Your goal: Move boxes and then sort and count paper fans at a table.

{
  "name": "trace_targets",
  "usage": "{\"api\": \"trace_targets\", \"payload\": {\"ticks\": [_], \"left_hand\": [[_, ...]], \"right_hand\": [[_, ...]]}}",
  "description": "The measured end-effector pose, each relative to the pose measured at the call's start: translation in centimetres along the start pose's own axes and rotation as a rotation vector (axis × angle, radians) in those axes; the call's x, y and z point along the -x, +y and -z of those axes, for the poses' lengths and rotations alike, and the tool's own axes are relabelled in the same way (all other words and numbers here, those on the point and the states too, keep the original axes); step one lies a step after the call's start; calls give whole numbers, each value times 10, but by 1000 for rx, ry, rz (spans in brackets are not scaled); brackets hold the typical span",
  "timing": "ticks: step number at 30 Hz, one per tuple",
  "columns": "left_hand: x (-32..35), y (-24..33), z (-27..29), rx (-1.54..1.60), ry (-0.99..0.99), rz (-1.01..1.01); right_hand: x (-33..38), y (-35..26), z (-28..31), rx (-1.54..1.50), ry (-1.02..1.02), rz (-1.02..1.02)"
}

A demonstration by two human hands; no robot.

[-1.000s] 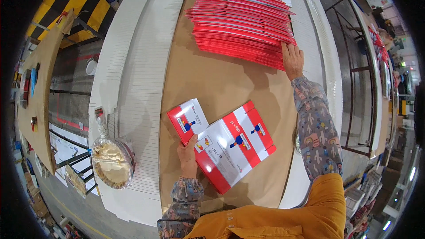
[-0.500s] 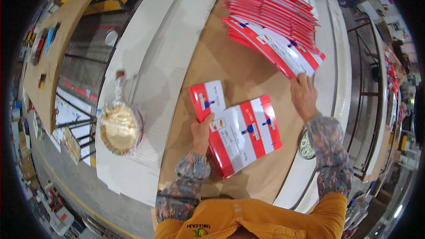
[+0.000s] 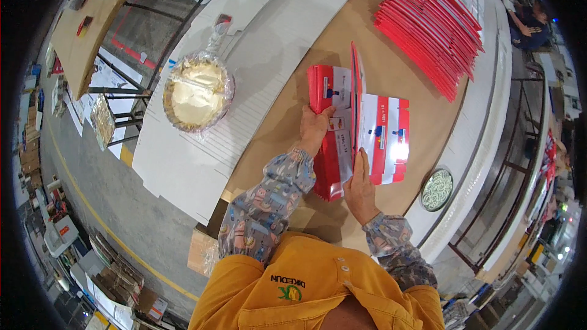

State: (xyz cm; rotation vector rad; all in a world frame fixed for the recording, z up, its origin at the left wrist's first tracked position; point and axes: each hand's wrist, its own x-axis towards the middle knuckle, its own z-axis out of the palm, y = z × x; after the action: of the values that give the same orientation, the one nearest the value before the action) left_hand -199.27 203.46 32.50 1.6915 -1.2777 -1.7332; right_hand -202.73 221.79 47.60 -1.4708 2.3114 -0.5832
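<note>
R hand [image 3: 359, 188], back from the far red stack [image 3: 431, 21], now lifts a flat's flap [image 3: 354, 95] upright w/ fingers together; L hand [image 3: 315, 128], fingers spread, pins the red-and-white carton flat [image 3: 330, 146] to the tabletop [image 3: 391, 64].

Red-white carton [image 3: 373, 134]; brown table [image 3: 361, 49]; patterned sleeves [image 3: 269, 201].

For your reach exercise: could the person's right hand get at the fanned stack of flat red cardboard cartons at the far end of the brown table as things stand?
Probably yes. The right hand rests on a red-and-white flat carton, and bare brown table lies between it and the fanned stack of flat red cardboard cartons.
</note>
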Motion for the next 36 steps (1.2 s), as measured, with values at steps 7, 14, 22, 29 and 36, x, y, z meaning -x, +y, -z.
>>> {"api": "trace_targets", "payload": {"ticks": [7,14,22,29,36], "left_hand": [[29,35,-3,-206,35,2],[43,63,16,668,-223,33],[61,79,37,697,-375,56],[183,130,100,499,-716,-422],[223,68,116,354,-774,-660]], "right_hand": [[10,-6,-26,54,-54,48],[-4,-13,-27,151,-362,17],[-18,1,12,-117,-361,133],[-25,-28,111,197,475,97],[40,-24,66,359,264,315]]}}
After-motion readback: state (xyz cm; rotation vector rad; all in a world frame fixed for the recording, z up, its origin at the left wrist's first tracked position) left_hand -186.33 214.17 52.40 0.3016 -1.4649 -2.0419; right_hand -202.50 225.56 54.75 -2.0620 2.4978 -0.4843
